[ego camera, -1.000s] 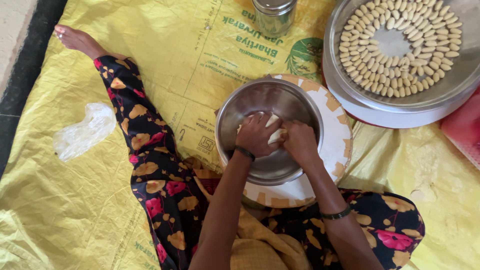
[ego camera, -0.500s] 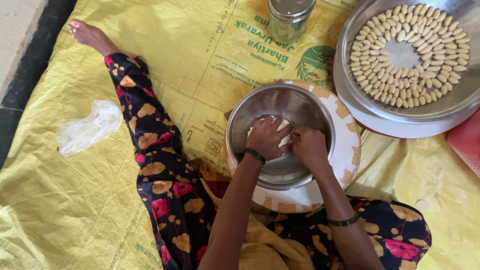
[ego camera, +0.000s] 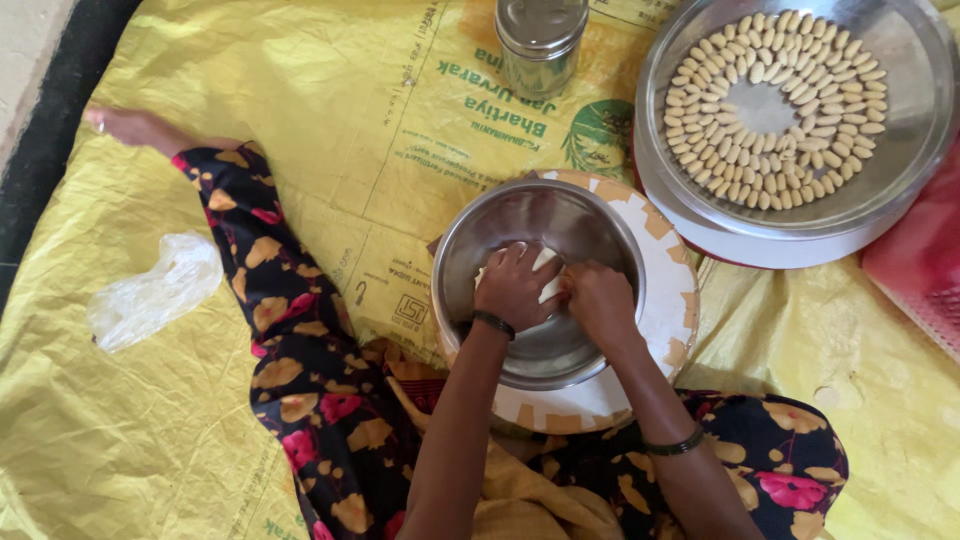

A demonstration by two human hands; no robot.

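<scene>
Both my hands are down inside the steel bowl [ego camera: 545,285], which sits on a round white board with orange patches [ego camera: 672,300] just in front of my lap. My left hand [ego camera: 515,285] has its grip curled tight over a lump of pale dough [ego camera: 547,275], the fingers wrapped across the top of it. My right hand [ego camera: 598,300] presses against the same lump from the other side, its grip closed on the dough too, so the two hands touch over it. Only small white edges of the dough show between my fingers.

Everything rests on a yellow woven sack [ego camera: 330,130] spread flat on the floor, printed with green lettering and a round green emblem near its upper middle, all of it upside down from where I sit. Above the bowl on the sack stands a small lidded steel canister [ego camera: 541,40]. To the upper right is a wide steel tray [ego camera: 905,150], carrying small pale oval pieces [ego camera: 790,60] laid in neat rings around a bare centre. A crumpled clear plastic bag [ego camera: 155,290] lies well apart to my left, beyond my leg in its dark floral cloth [ego camera: 300,340]. A red cloth [ego camera: 915,260] shows at the right edge.
</scene>
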